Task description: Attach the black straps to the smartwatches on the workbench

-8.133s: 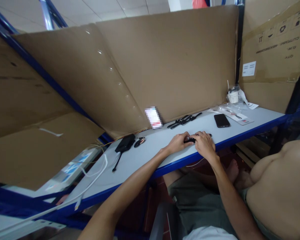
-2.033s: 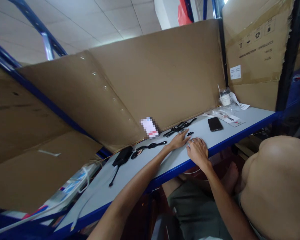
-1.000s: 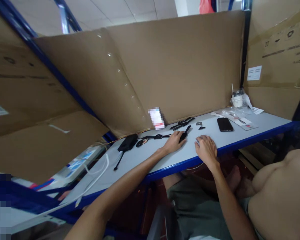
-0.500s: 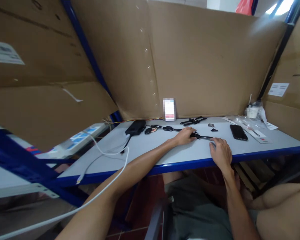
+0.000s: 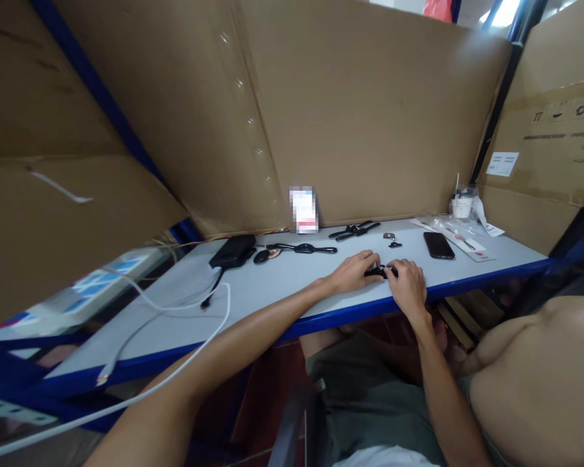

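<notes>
A black spokeshave (image 5: 380,272) lies low over the table near its front edge, mostly covered by my fingers. My left hand (image 5: 357,269) is closed around its left part. From the right, my right hand (image 5: 407,282) grips it close to the middle, its thumb and fingers bent onto the tool. Just behind my hands another black spokeshave (image 5: 305,248) rests flat. Farther back are more black spokeshave-like tools (image 5: 355,230), crossing each other. A small metal piece (image 5: 389,236) and a small black part (image 5: 395,245) sit behind my right hand.
A lit phone (image 5: 304,211) leans on the cardboard back wall; a dark phone (image 5: 438,246) lies right. Plastic packaging (image 5: 450,232) and a white cup (image 5: 461,206) stand back right. A black box (image 5: 232,251) with a white cable (image 5: 175,386) is left. Another person's arm (image 5: 511,331) is right.
My right hand has slid from the spokeshave's right handle inward to its middle, close to my left hand. The view has turned slightly right.
</notes>
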Demonstrator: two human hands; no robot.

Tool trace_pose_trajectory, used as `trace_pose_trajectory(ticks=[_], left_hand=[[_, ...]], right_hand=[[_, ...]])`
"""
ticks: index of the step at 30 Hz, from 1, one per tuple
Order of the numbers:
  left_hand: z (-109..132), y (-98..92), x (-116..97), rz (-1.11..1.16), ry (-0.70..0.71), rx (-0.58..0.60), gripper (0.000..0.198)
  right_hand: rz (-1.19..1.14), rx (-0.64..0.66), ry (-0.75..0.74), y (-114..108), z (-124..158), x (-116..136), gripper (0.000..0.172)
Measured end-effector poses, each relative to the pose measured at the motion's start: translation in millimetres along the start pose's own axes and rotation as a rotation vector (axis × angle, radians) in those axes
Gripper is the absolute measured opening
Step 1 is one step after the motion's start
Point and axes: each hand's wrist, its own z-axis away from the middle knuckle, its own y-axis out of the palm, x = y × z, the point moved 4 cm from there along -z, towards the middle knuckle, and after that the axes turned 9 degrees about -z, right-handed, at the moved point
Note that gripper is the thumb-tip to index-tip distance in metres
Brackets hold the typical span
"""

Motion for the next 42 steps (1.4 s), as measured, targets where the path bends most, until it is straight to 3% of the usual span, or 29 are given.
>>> trace_pose_trajectory(ticks=[11, 15, 19, 26, 33, 37, 42], left_hand=[[1, -4.8, -7, 0.081, 0.034, 0.034, 0.018], [2, -5.8, -6, 0.079, -0.022, 0.048, 0.022], [1, -6.0, -1, 0.056, -0.013, 0.046, 0.026], [-1, -5.0, 2, 0.012, -0.031, 0.026, 0.017], [-1, -6.2, 2, 0.057, -0.034, 0.036, 0.042], [-3, -5.9, 3, 0.037, -0.023, 0.034, 0.024], [-4, -6.6, 4, 0.033, -0.051, 0.032, 0.021]], right_hand=[[0.06, 0.033, 0.066, -1, 0, 1, 0.023], [0.004, -0.016, 0.066, -2, 1, 1, 0.018], [-0.07, -0.078, -0.007, -4, 4, 2, 0.022], [-0.092, 0.011, -0.152, 1, 5, 1, 0.03], [-0.037, 0.027, -0.126, 6, 4, -2, 0.025], [-0.032, 0.018, -0.145, 6, 5, -1, 0.032], [-0.067, -0.019, -0.15, 3, 5, 1, 0.033]])
